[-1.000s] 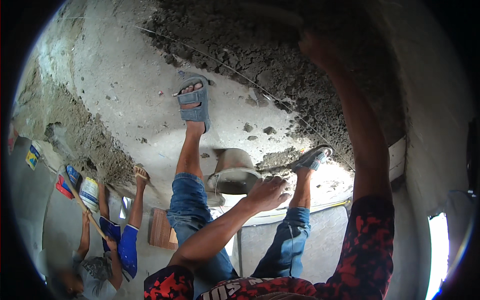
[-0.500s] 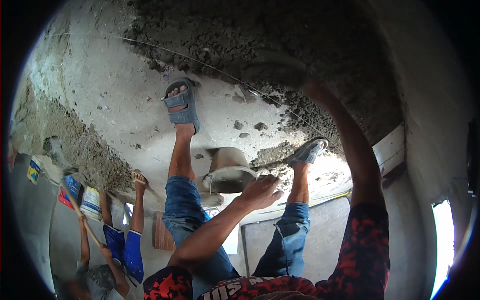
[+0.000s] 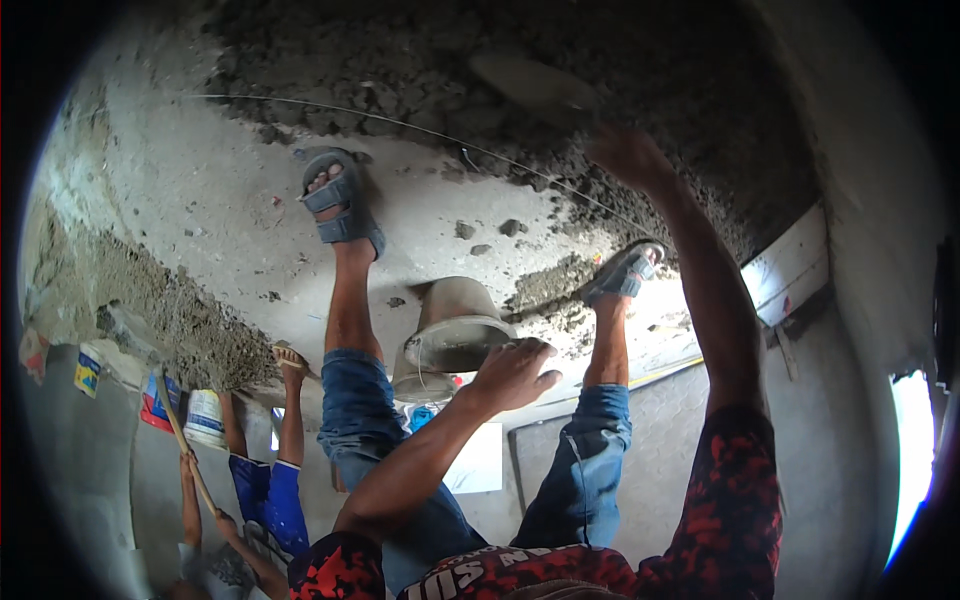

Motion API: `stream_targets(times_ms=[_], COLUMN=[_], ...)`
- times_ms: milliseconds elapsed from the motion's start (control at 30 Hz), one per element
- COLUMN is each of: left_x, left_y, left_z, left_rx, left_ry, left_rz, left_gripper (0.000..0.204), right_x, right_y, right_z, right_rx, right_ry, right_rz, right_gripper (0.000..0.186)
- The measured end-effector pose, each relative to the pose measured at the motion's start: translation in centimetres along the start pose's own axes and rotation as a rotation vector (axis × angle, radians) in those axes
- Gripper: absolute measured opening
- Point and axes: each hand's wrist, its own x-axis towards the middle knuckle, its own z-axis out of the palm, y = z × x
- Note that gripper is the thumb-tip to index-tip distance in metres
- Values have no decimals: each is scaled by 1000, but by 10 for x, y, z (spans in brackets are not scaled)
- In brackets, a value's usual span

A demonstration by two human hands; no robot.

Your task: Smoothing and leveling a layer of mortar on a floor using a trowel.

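Note:
My right hand [image 3: 630, 155], blurred by motion, reaches forward, gripping what looks like a grey trowel [image 3: 530, 80] over a dark band of wet mortar [image 3: 400, 70]. A thin pale string [image 3: 330, 105] crosses the lighter floor [image 3: 170, 170] beside that band. Between my sandalled feet, a grey bucket [image 3: 455, 300] lies tilted with its mouth toward me. My left hand [image 3: 515, 370] hovers just in front of the bucket, thumb apart from the loosely bent fingers, holding nothing.
At lower left, another person [image 3: 255, 510] grips a long wooden handle [image 3: 185, 435] near a white pail [image 3: 205, 415] and red-and-blue containers [image 3: 160, 410]. More grainy mortar [image 3: 170, 330] lies along the left. A wall [image 3: 840, 250] rises at the right, beside a pale board [image 3: 790, 270].
My right hand with the trowel has swung down and then slightly back up over the mortar. My left hand stays near the bucket. The view has shifted somewhat, and my feet appear farther left.

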Motion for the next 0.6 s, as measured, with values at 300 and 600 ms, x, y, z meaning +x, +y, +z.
stream_targets(times_ms=[300,600], left_x=[-2,0], left_y=[-4,-11], left_z=[-6,8], left_rx=[7,24], left_ry=[34,27], left_rz=[11,1], left_gripper=[43,40], right_x=[-47,-53], right_y=[28,68], right_z=[-4,-23], right_rx=[-520,-124], right_ry=[-931,-535], right_rz=[516,471], right_gripper=[31,50])
